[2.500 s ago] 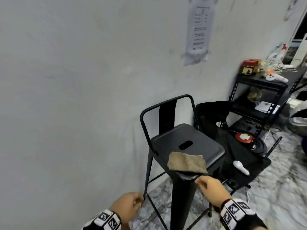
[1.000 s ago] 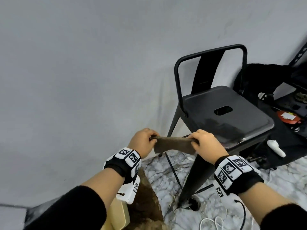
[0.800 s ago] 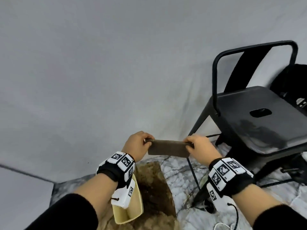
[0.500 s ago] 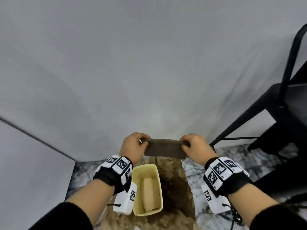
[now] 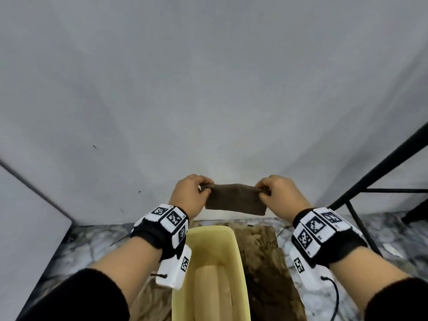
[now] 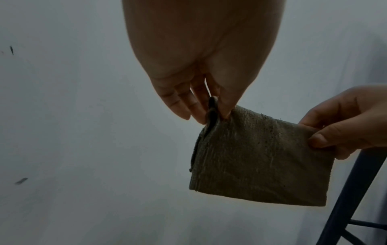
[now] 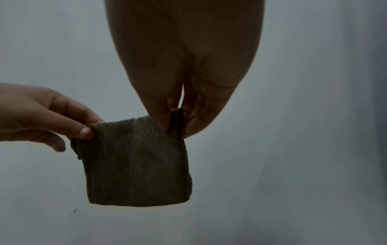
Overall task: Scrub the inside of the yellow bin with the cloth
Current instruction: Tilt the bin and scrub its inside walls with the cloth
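You have the cloth [image 5: 235, 199] stretched between both hands in front of the wall, above the far end of the yellow bin [image 5: 211, 269], which stands open on the floor below your wrists. Your left hand [image 5: 191, 195] pinches one top corner between thumb and curled fingers; your right hand [image 5: 279, 194] pinches the other the same way. The cloth hangs folded, soft and limp, and looks light, so it will likely bunch under pressure. For scrubbing, you would do better to gather it into one palm than to keep it by the corners. The bin looks like light plastic and may slide; steady its rim.
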Tool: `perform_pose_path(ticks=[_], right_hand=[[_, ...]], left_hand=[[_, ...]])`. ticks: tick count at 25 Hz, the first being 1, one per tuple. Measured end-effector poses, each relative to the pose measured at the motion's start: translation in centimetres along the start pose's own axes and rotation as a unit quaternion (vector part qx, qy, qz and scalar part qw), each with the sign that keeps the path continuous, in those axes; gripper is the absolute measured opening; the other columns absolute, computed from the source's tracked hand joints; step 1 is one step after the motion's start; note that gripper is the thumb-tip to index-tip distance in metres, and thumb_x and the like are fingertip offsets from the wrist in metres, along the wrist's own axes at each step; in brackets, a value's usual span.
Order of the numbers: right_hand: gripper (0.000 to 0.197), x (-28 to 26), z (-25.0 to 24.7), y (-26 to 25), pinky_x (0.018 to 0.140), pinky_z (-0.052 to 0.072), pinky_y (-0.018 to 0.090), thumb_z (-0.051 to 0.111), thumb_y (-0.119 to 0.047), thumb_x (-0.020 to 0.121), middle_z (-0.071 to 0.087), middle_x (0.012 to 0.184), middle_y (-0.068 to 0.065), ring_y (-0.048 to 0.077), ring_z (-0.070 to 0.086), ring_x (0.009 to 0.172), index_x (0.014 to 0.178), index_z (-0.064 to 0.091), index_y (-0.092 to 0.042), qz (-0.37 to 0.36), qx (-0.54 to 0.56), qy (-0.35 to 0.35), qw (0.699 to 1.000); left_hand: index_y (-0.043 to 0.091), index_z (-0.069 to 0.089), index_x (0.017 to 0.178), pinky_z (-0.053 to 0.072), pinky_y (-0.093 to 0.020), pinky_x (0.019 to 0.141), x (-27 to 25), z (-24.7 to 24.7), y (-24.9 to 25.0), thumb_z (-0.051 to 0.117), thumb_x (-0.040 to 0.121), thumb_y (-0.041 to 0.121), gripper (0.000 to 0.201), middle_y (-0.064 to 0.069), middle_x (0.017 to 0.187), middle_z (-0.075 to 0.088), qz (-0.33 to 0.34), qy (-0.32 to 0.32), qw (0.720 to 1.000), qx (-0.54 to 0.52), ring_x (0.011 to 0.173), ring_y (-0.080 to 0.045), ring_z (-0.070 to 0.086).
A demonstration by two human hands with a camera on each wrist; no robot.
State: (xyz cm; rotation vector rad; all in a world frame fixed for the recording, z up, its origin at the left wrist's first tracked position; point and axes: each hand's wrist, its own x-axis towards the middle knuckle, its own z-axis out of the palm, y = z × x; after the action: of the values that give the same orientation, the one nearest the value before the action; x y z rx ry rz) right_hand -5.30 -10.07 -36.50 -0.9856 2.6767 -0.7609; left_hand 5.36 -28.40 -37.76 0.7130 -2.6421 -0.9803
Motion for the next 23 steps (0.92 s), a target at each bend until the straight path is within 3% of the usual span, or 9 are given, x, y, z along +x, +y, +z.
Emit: perform_pose_path(ticks=[6, 16, 19, 23], right_hand=[[0.021, -2.0, 4.8, 2.4, 0.080, 0.040, 0.025, 0.051, -0.008, 0.081, 0.061, 0.095, 0.007, 0.022, 0.054, 0.091, 0.096, 0.066, -0.012, -0.003, 0.011, 0.053, 0.999], [0.019, -14.0, 5.0, -1.7, 0.072, 0.038, 0.016, 0.055, -0.009, 0.082, 0.063, 0.086, 0.000, 0.011, 0.054, 0.080, 0.095, 0.069, -0.012, 0.036, 0.146, 0.114, 0.982], [0.016, -16.3, 6.3, -2.3, 0.052, 0.038, 0.003, 0.058, -0.010, 0.082, 0.064, 0.080, -0.002, 0.005, 0.055, 0.068, 0.093, 0.069, -0.011, 0.058, 0.241, 0.138, 0.959], [0.017, -18.1, 8.9, -2.2, 0.052, 0.039, -0.001, 0.061, -0.010, 0.082, 0.066, 0.078, -0.006, 0.003, 0.060, 0.072, 0.096, 0.069, -0.013, 0.048, 0.345, 0.127, 0.929]], left_hand=[[0.016, 0.067, 0.100, 0.041, -0.019, 0.078, -2.3, 3.7, -3.1, 0.056, 0.084, 0.011, 0.021, -0.003, 0.104, 0.065, 0.023, 0.052, 0.998, -0.033, 0.078, -0.013, 0.054], [0.016, 0.068, 0.098, 0.047, -0.021, 0.079, -14.4, 3.9, 0.7, 0.059, 0.083, 0.017, 0.018, 0.000, 0.095, 0.068, 0.007, 0.053, 0.991, -0.121, 0.082, -0.013, 0.059], [0.015, 0.069, 0.097, 0.049, -0.011, 0.069, -17.2, 5.4, 0.9, 0.060, 0.083, 0.016, 0.017, -0.001, 0.090, 0.070, -0.018, 0.033, 0.979, -0.198, 0.080, -0.012, 0.063], [0.019, 0.069, 0.089, 0.053, -0.034, 0.087, -19.2, 7.1, 0.1, 0.062, 0.082, 0.012, 0.012, -0.004, 0.086, 0.070, -0.033, 0.006, 0.960, -0.279, 0.086, -0.019, 0.066]])
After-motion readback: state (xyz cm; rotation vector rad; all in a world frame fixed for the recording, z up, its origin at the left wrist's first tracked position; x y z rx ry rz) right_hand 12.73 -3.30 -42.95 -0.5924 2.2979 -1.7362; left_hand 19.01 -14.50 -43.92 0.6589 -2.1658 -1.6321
